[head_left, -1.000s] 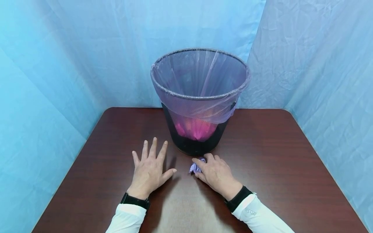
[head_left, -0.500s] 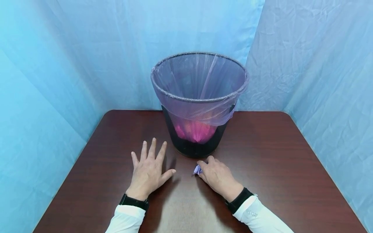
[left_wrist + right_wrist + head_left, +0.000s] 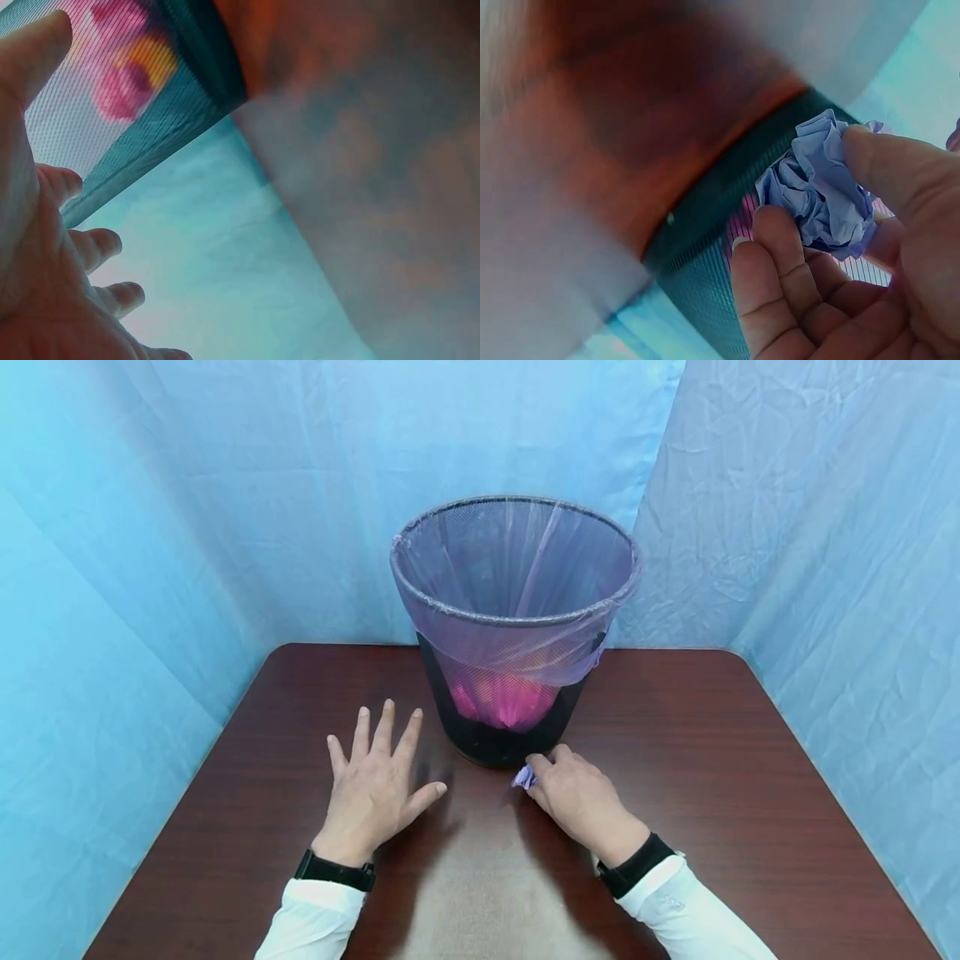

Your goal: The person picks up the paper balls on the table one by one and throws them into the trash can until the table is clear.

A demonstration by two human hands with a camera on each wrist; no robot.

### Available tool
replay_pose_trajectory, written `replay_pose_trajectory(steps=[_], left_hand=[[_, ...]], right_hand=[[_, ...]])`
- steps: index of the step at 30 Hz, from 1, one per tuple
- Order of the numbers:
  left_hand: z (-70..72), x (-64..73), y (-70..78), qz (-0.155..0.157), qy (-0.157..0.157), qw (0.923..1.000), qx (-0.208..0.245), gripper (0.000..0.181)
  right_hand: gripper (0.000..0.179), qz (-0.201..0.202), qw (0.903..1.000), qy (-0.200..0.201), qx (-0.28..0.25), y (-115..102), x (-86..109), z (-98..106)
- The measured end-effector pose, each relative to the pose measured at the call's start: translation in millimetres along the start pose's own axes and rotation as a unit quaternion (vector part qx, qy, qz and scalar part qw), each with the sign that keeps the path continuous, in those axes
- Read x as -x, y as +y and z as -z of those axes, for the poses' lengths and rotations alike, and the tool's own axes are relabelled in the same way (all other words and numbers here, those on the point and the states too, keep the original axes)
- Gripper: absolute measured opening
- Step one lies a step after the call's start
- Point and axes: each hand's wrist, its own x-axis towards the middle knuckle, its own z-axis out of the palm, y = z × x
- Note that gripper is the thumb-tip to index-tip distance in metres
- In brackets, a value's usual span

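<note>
In the right wrist view, my right hand (image 3: 855, 300) pinches a crumpled ball of purple paper (image 3: 817, 184) between thumb and curled fingers. The head view places this right hand (image 3: 581, 802) low in front of the wastebasket, with a bit of the paper (image 3: 524, 777) poking out at the left of the fingers; the rest is hidden by the hand. My left hand (image 3: 367, 793) is spread with straight fingers, palm down, left of the basket's base, and holds nothing. The black mesh wastebasket (image 3: 498, 747) has a thin purple liner bag (image 3: 510, 643) folded over its rim.
Pink stuff (image 3: 502, 700) shows through the basket's mesh, and the left wrist view adds a yellow patch (image 3: 150, 60) among it. Everything stands on a dark brown wooden table (image 3: 675, 735). Light blue cloth (image 3: 315, 502) hangs behind and at both sides.
My right hand has closed its fingers on the paper ball and carried it a little to the right and up in the picture. The left hand has shifted slightly left, still spread.
</note>
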Motion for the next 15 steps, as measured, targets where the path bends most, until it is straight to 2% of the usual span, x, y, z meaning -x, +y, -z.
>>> replay_pose_trajectory(steps=[9, 15], left_hand=[[24.9, -10.4, -3.7, -0.002, 0.005, 1.0000, 0.000, 0.104], [34.9, -14.2, -4.5, -0.009, 0.019, 0.9997, 0.013, 0.103]], right_hand=[[0.039, -0.010, 0.9998, 0.016, 0.009, 15.0, -3.3, 24.3], [0.040, -0.024, 0.9996, 0.011, -0.005, 22.9, -3.3, 35.7]])
